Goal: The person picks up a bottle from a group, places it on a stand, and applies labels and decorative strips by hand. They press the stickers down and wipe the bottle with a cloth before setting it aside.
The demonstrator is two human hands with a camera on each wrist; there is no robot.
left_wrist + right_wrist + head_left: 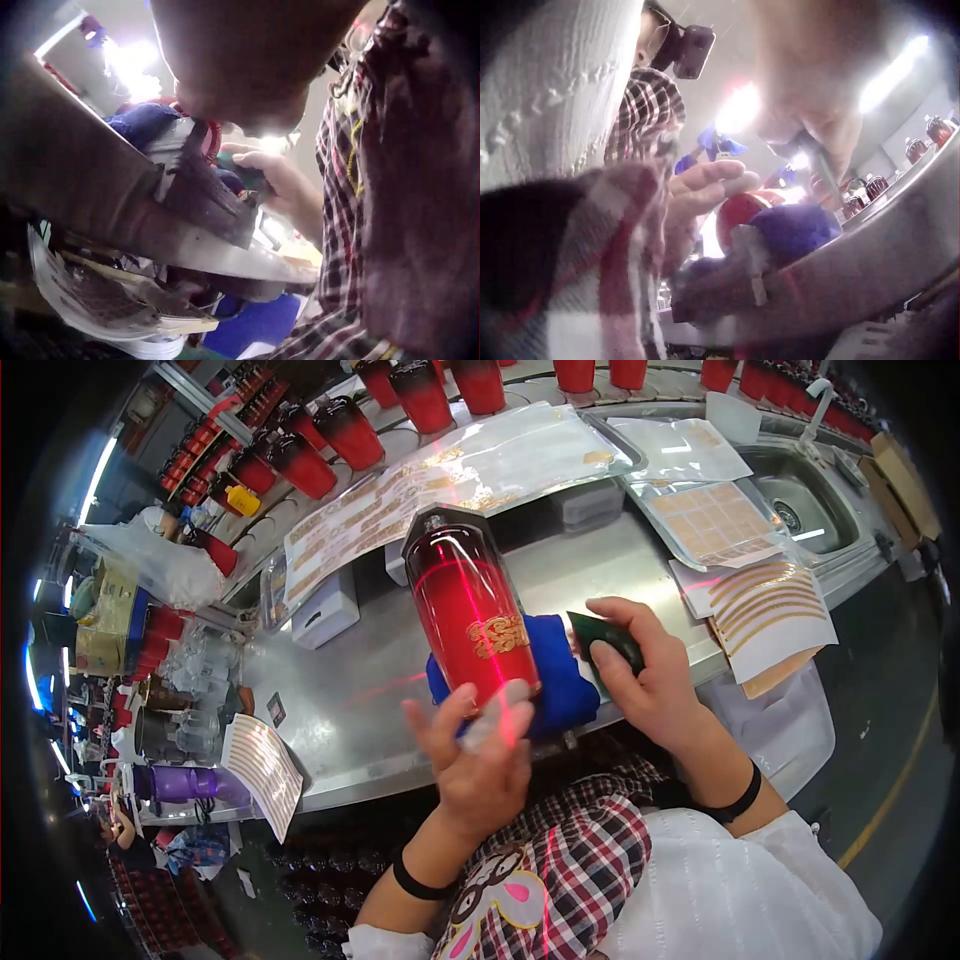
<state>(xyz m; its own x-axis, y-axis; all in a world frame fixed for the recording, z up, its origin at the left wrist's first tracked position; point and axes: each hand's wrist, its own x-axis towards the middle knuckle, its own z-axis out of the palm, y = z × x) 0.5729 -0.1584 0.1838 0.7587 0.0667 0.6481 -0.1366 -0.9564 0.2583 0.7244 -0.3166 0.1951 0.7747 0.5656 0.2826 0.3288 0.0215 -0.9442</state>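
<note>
A glossy red bottle [465,610] with a dark shoulder lies on a folded blue cloth [565,675], its base toward the person. Gold scrollwork [497,637] decorates its upper side, and a red laser line runs along it. The left hand [480,770] is at the base, fingers extended, some in white finger covers; in the right wrist view the left fingers [709,184] reach beside the bottle's round red end [739,214]. To the right of the cloth, the right hand [645,670] pinches a flat dark green scraper [607,642] between thumb and fingers, apart from the bottle.
Sheets of gold decals [400,510] lie behind the bottle, with more decal sheets [715,520] at right near a sink [810,510]. A striped decal sheet [262,770] overhangs the left front of the metal table [370,740]. Red-black bottles [345,432] line a conveyor behind.
</note>
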